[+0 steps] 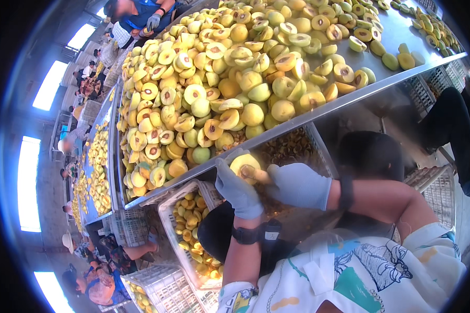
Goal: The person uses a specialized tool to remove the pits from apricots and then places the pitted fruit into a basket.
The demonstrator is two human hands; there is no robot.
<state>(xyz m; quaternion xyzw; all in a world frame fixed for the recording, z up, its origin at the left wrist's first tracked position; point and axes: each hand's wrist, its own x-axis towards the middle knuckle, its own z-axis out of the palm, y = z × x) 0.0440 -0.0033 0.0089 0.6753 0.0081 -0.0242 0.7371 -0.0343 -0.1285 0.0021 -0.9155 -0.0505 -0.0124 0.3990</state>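
My left hand (pixel 238 189), in a pale grey-blue glove, holds a halved yellow peach (pixel 241 161) with its cut face up, just off the table's near edge. In my gloved right hand (pixel 301 186) is a short tan-handled pitting tool (pixel 261 176). Its end meets the middle of the peach half, and the working tip is hidden there. Beyond my hands lies a big heap of halved peaches (pixel 214 99), many with brown pits showing, on a metal table (pixel 292 123).
Below left stands a white plastic crate (pixel 175 235) of peach pieces, with another crate (pixel 162 284) nearer. A bin of brown pits (pixel 290 148) is under the table edge. Across the heap a co-worker's gloved hand (pixel 153 22) shows. More people and tables line the left.
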